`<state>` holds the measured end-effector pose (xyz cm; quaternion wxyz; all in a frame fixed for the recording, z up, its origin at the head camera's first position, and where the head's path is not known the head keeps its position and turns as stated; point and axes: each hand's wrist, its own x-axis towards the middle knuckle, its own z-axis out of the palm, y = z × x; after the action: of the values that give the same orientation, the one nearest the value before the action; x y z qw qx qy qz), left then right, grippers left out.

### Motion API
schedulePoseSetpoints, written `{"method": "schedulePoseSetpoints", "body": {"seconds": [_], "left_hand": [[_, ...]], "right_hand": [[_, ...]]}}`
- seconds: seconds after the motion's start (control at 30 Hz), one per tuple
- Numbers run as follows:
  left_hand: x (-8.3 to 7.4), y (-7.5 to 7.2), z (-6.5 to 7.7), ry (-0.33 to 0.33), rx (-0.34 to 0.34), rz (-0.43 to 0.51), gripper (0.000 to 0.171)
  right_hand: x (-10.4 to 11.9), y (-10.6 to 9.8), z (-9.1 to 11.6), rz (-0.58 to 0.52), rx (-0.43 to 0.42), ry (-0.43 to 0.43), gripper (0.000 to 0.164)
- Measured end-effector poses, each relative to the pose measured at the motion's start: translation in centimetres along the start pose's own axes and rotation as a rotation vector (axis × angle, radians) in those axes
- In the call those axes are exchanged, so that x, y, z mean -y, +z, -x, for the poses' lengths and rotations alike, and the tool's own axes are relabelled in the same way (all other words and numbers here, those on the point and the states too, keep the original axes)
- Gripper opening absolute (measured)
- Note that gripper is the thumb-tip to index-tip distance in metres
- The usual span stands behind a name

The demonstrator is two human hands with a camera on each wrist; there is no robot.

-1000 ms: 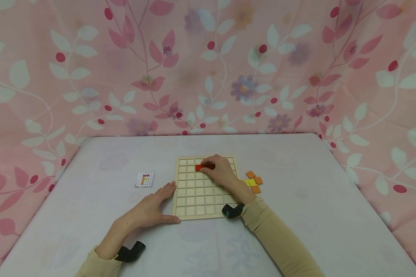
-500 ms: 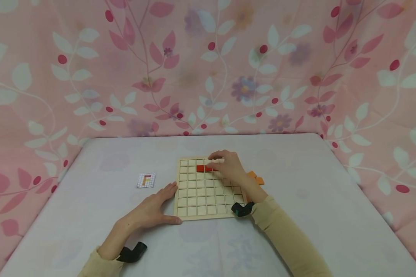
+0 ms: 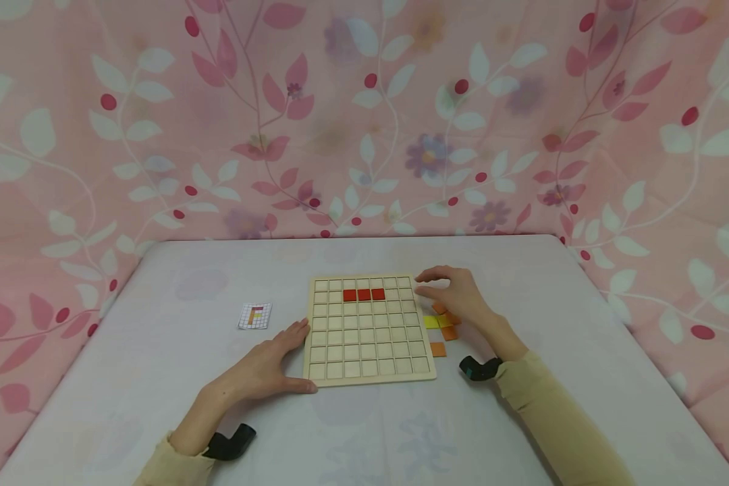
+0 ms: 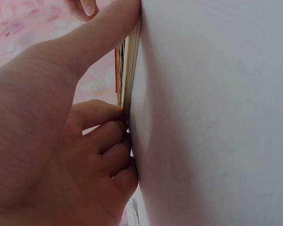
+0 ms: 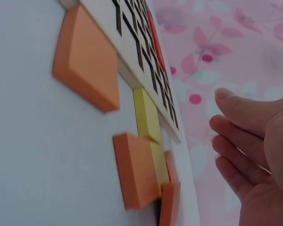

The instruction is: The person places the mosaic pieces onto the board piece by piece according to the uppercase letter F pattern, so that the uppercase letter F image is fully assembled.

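Note:
A pale wooden grid board point(image 3: 364, 337) lies flat on the table. Three red square tiles point(image 3: 364, 295) sit side by side in its second row from the far edge. My left hand point(image 3: 261, 368) rests at the board's left side, fingers touching the edge and thumb at the near corner; the left wrist view shows the fingertips against the board's side. Past the board's right edge, my right hand point(image 3: 458, 293) hovers with nothing between thumb and fingers. Below and beside it lie loose orange tiles point(image 5: 89, 63) and yellow tiles point(image 5: 147, 113), partly overlapping.
A small printed pattern card point(image 3: 255, 316) lies left of the board. One orange tile point(image 3: 439, 349) sits apart, touching or close to the board's right edge. The white-covered table point(image 3: 188, 283) meets a pink floral curtain point(image 3: 340, 135) at the back.
My right hand has let go of a red tile in the row and moved right, off the board to above the loose tiles. The left hand has stayed at the board's edge.

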<state>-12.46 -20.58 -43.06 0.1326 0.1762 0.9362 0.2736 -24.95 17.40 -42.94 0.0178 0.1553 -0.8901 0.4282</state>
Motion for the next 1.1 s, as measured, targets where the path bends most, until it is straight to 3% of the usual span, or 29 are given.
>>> {"method": "schedulePoseSetpoints", "body": {"seconds": [0.33,0.7,0.83,1.1], "left_hand": [[0.0,-0.1,0.0,0.001,0.003,0.004,0.114],[-0.2,-0.1,0.0,-0.008,0.011,0.009,0.113],[-0.3,-0.1,-0.1,-0.011,0.012,0.011,0.113],[-0.1,0.1,-0.1,-0.024,0.012,0.002,0.114]], "right_hand": [[-3.1,-3.4,2.4,0.006,0.013,0.069,0.026],[-5.3,-5.0,3.7,-0.034,0.073,0.085,0.03],[-5.4,-5.2,3.8,-0.047,0.132,0.082,0.027],[-6.5,-5.5,3.9,-0.051,0.201,-0.01,0.026]]}}
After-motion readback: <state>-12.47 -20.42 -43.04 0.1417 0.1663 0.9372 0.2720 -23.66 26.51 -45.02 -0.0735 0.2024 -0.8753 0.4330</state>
